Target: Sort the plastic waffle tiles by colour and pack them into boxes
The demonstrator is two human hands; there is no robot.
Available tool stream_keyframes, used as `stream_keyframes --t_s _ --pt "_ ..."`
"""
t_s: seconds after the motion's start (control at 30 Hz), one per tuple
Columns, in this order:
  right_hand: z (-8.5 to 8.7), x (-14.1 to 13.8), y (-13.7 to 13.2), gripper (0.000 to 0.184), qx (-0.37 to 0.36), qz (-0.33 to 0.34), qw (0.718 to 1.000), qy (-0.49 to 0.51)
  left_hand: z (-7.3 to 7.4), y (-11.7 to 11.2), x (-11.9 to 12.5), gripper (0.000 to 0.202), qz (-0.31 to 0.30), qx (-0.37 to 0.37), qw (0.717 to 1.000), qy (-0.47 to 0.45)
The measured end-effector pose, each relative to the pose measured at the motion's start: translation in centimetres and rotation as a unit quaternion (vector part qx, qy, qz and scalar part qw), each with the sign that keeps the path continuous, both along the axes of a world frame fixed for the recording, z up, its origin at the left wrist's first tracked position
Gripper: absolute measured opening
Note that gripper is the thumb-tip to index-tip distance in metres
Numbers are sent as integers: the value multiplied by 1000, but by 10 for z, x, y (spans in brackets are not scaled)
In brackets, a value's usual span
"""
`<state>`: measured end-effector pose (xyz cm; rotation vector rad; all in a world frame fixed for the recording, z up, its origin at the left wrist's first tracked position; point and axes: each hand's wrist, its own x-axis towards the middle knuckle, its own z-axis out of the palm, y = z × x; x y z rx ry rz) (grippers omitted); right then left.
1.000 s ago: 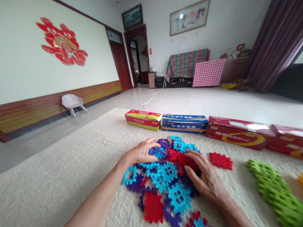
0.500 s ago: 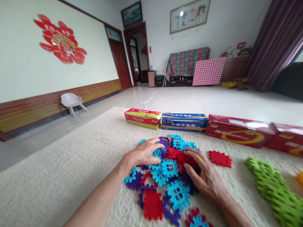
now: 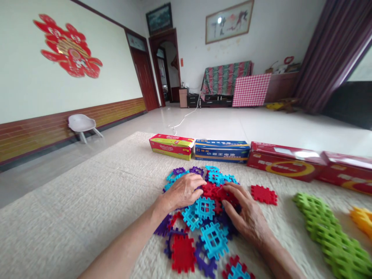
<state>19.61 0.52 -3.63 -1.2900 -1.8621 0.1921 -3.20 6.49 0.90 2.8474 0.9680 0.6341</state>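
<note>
A heap of plastic notched building tiles lies in front of me, in light blue, purple and red. My left hand rests over the heap's left side, thumb and fingers apart, its fingertips close to a red tile. On the right side my right hand reaches over the red and purple tiles, its thumb apart from the bent fingers. Whether its hidden fingertips touch a tile I cannot tell. Nearer me are a light blue window tile and a solid red tile. Neither hand visibly grips anything.
Beyond the heap stand a red-yellow box, a blue box and dark red boxes in a row. A lone red tile, joined green tiles and yellow tiles lie to the right on the beige mat.
My left hand has moved a little right and inward over the heap, uncovering tiles behind it. My right hand stays almost in place. The view has turned slightly to the right.
</note>
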Motion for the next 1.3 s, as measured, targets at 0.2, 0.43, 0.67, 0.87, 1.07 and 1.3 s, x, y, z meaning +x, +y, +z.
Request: stream_keyframes --t_s 0.2,0.43,0.67,0.87,1.07,1.3 --pt "3 -2 -1 31 1 2 1000 3 -9 -1 4 41 9 -12 1000 26" --pt "7 -3 -4 33 2 14 1000 -5 -7 0 10 27 -3 -57 998 -10" --pt "6 -1 -3 35 2 39 999 38 -3 -5 14 28 20 -79 990 -114" --pt "3 -3 -3 36 9 16 999 46 -6 -9 15 32 -3 -28 992 -126" --pt "10 -6 -7 40 -20 4 1000 22 3 -11 19 33 20 -69 996 -53" --pt "13 -11 -8 38 -25 -21 999 24 12 -9 37 35 101 -101 989 -26"
